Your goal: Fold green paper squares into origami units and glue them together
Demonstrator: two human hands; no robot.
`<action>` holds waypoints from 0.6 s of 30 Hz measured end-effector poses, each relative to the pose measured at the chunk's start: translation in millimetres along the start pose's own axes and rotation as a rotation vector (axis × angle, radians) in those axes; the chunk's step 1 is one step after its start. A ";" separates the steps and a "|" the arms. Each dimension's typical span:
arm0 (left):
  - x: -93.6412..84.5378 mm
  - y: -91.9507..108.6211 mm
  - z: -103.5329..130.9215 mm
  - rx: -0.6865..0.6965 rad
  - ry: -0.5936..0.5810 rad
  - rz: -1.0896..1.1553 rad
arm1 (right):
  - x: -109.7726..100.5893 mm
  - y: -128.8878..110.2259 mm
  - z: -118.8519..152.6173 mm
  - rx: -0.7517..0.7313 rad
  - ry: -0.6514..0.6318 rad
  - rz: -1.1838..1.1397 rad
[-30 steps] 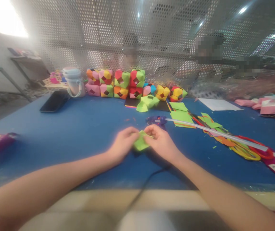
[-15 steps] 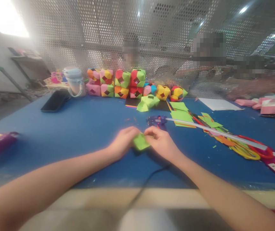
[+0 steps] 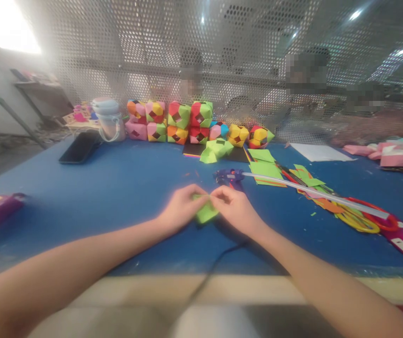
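Since the earlier frame, the right hand (image 3: 236,206) has edged left, its fingertips now meeting or just beside the left thumb. Green folded paper (image 3: 206,214) lies between the hands, its visible part on the near side of the fingertips. Covered as it is, it shows no clear long axis. Neither hand is nearer: the left hand (image 3: 180,210) pinches its left side, and the right fingers are closed at its far right edge. Far left on the blue surface (image 3: 131,188), a pale lidded container (image 3: 109,123) stands upright beside a dark phone (image 3: 81,148); its contents cannot be told.
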State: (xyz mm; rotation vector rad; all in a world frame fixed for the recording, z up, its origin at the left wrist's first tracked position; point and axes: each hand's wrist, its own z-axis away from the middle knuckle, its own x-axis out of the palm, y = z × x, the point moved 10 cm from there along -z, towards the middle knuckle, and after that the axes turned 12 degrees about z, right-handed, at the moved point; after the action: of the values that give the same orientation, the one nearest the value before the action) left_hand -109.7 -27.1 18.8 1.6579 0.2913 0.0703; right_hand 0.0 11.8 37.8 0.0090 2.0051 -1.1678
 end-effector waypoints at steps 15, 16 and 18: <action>8.8 -18.2 -4.2 -0.133 -0.078 0.328 | -6.8 0.4 -1.3 -0.008 0.034 0.061; 11.1 -18.8 -4.0 -0.151 -0.096 0.377 | -7.4 0.4 -1.5 -0.006 0.039 0.065; 14.5 -17.6 -2.9 -0.163 -0.123 0.417 | -9.3 -0.5 -1.7 -0.011 0.056 0.079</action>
State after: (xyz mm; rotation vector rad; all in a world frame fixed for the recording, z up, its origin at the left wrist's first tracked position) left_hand -98.9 -19.6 -0.1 1.5301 -0.1535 0.2968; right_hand 5.1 16.2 44.5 0.1153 2.0419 -1.1173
